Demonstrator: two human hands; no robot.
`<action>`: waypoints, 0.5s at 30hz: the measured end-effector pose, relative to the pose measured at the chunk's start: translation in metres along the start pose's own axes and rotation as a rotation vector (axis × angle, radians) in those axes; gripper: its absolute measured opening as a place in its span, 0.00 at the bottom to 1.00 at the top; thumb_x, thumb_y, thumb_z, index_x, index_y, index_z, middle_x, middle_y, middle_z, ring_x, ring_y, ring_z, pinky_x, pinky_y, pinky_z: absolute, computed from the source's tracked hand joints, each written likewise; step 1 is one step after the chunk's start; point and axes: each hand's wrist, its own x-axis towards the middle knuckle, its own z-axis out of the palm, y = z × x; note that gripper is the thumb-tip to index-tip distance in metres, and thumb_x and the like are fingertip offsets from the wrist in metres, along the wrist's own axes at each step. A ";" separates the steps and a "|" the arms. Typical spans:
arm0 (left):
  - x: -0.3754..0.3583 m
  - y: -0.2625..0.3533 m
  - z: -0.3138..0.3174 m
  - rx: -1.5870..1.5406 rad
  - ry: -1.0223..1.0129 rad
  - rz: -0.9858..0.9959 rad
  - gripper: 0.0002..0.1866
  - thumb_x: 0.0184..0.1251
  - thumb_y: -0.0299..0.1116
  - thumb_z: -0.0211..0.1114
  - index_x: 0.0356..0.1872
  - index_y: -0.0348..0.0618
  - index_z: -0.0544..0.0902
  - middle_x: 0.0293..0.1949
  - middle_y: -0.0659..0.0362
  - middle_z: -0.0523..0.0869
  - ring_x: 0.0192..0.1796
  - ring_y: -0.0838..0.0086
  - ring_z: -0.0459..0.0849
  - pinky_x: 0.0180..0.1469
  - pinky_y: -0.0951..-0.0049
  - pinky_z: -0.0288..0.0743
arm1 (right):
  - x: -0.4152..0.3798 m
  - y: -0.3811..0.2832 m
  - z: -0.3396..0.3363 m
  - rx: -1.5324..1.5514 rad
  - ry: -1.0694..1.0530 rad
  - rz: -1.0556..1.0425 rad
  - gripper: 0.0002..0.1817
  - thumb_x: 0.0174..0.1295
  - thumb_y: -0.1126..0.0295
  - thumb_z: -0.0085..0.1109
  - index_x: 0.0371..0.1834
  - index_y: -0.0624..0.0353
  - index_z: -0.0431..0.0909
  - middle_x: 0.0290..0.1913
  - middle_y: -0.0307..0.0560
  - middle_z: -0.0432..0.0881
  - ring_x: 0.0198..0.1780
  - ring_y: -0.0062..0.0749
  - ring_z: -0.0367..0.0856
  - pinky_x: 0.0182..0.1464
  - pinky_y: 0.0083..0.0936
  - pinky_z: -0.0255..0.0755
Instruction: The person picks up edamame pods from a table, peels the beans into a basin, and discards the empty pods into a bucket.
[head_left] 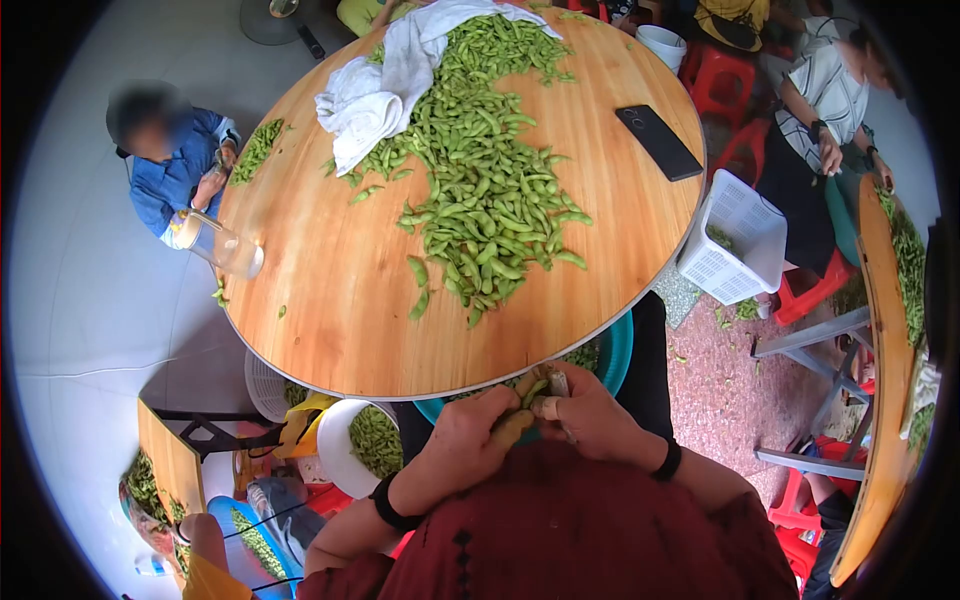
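Observation:
At the near edge of the round wooden table (330,310), my left hand (475,432) and my right hand (592,415) are close together in front of my chest. Their closed fingers pinch a green soybean pod (537,391) between them. Something pale shows by my right thumb and index finger, too small to make out. Just below the table edge, a teal basin (619,352) sits partly hidden by my hands. A long heap of green soybean pods (490,215) covers the middle of the table, with a crumpled white towel (370,100) over its far left part.
A black phone (660,143) lies on the table's right side. A clear pitcher (230,248) stands at the left edge, near a person in blue (170,165). White basket (740,235) is right of the table; a white bucket of pods (340,450) is lower left. Another person (825,90) works at right.

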 end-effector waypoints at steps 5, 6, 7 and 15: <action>-0.003 -0.010 -0.002 -0.230 0.046 -0.137 0.06 0.62 0.24 0.64 0.31 0.37 0.74 0.23 0.52 0.75 0.25 0.67 0.73 0.31 0.69 0.69 | 0.003 -0.002 0.017 -0.563 0.266 -0.438 0.11 0.61 0.76 0.60 0.46 0.62 0.75 0.30 0.39 0.74 0.27 0.21 0.70 0.29 0.21 0.67; -0.005 -0.012 -0.002 -0.211 0.067 -0.147 0.06 0.62 0.24 0.64 0.31 0.36 0.74 0.23 0.52 0.76 0.25 0.67 0.73 0.30 0.69 0.69 | 0.000 -0.002 0.017 -0.563 0.265 -0.435 0.11 0.61 0.76 0.60 0.46 0.62 0.75 0.30 0.39 0.74 0.27 0.21 0.70 0.29 0.21 0.67; -0.007 -0.014 -0.001 -0.193 0.090 -0.159 0.06 0.62 0.25 0.64 0.31 0.36 0.75 0.23 0.52 0.76 0.24 0.67 0.73 0.30 0.69 0.69 | -0.004 -0.003 0.015 -0.687 0.291 -0.514 0.11 0.61 0.75 0.62 0.46 0.62 0.76 0.31 0.41 0.75 0.28 0.22 0.72 0.32 0.22 0.69; -0.010 -0.008 -0.005 0.046 0.140 0.082 0.05 0.58 0.24 0.66 0.31 0.38 0.77 0.25 0.49 0.79 0.27 0.55 0.81 0.29 0.63 0.74 | 0.007 -0.003 0.017 -0.838 0.091 -0.654 0.12 0.63 0.75 0.61 0.49 0.61 0.80 0.32 0.39 0.81 0.27 0.16 0.72 0.29 0.19 0.66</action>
